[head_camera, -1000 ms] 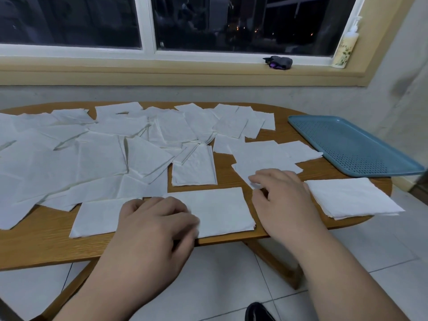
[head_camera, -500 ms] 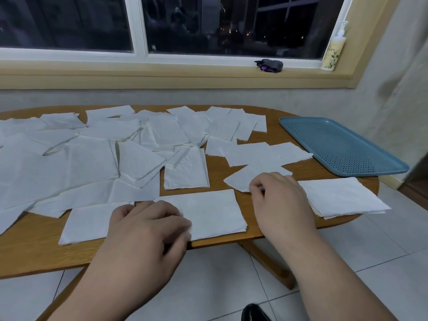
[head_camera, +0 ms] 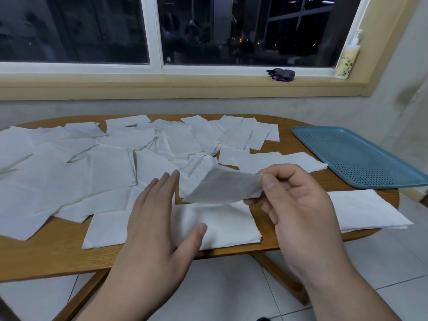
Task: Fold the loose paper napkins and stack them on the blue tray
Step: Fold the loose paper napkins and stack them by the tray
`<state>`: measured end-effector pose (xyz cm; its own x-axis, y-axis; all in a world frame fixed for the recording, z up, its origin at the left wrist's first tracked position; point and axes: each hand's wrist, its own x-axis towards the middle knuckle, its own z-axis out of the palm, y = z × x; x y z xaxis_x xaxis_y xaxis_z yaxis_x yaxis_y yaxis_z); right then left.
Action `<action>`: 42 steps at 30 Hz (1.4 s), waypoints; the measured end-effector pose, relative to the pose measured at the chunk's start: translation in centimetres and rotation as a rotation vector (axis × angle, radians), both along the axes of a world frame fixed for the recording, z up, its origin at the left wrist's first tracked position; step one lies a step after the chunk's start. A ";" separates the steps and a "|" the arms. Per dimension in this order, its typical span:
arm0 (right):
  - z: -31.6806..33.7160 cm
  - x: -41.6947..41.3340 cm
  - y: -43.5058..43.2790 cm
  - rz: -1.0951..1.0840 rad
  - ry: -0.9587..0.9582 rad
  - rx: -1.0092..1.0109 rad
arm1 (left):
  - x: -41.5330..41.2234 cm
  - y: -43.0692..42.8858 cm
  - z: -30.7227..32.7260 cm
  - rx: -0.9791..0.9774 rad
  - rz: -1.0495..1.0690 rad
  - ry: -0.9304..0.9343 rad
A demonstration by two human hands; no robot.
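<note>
Napkins point(head_camera: 111, 167) of white paper lie loose and overlapping on the left and middle part of the wooden table point(head_camera: 46, 256). The right hand point(head_camera: 298, 209) holds one napkin point(head_camera: 222, 186) lifted in the air above the near side of the table. Its thumb and fingers point(head_camera: 281, 171) pinch the right edge, and the sheet reaches out to the left, a little tilted. The left hand point(head_camera: 159, 218) is just beside it, fingers straight and relaxed, grasping nothing. It is over a flat folded napkin point(head_camera: 227, 225) at the near table edge, but I cannot tell if it touches it. The blue tray point(head_camera: 361, 158) stands at the far right of the table. Near it, at the right rim, lies a pile of folded napkins point(head_camera: 361, 209). On the window sill point(head_camera: 185, 85) stand a pump bottle point(head_camera: 347, 59) and a small dark object point(head_camera: 281, 74).
</note>
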<state>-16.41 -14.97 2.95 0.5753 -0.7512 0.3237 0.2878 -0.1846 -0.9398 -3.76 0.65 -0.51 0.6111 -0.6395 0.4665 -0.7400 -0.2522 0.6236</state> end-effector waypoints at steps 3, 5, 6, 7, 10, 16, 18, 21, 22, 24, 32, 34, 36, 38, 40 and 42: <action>0.0 0.2 0.5 0.132 -0.147 0.226 | -0.3 -0.1 0.6 -0.069 -0.026 0.153; 0.0 0.2 0.6 0.180 -0.184 0.350 | -0.4 0.0 0.4 -0.129 -0.030 0.239; 0.0 0.2 0.7 0.186 -0.177 0.384 | -0.3 0.1 0.4 -0.150 -0.038 0.287; -0.2 0.2 0.7 0.186 -0.157 0.396 | -0.3 0.2 0.5 -0.168 -0.037 0.328; -0.4 0.0 0.4 0.160 -0.052 0.322 | -0.1 0.5 1.0 -0.200 -0.057 0.474; -0.7 -0.5 -0.5 0.101 0.291 -0.113 | 0.1 0.9 1.4 -0.146 -0.044 0.491; -0.8 -0.6 -0.5 0.124 0.370 -0.197 | 0.3 0.8 1.4 -0.147 0.008 0.478; -1.2 -0.6 -0.3 0.090 0.421 -0.230 | 0.4 0.6 1.5 -0.158 0.075 0.438; -1.3 -0.5 -0.2 0.057 0.416 -0.231 | 0.4 0.6 1.7 -0.160 0.089 0.419; -1.4 -0.3 -0.2 -0.009 0.412 -0.203 | 0.4 0.5 1.7 -0.164 0.102 0.373; -2.5 0.0 -0.7 -0.059 0.567 -0.233 | 1.2 0.3 0.3 0.067 0.120 0.158; -2.8 0.0 -0.9 -0.072 0.634 -0.293 | 1.3 0.3 0.0 0.105 0.142 0.077; -3.0 0.1 -1.0 -0.092 0.696 -0.363 | 1.4 0.5 -0.2 0.145 0.161 0.007; -3.2 0.1 -1.0 -0.110 0.735 -0.437 | 1.6 0.6 -0.4 0.207 0.174 -0.057; -3.3 0.2 -0.9 -0.120 0.763 -0.511 | 1.6 0.5 -0.6 0.279 0.185 -0.095; -3.5 0.2 -0.9 -0.130 0.787 -0.578 | 1.7 0.5 -0.8 0.334 0.197 -0.123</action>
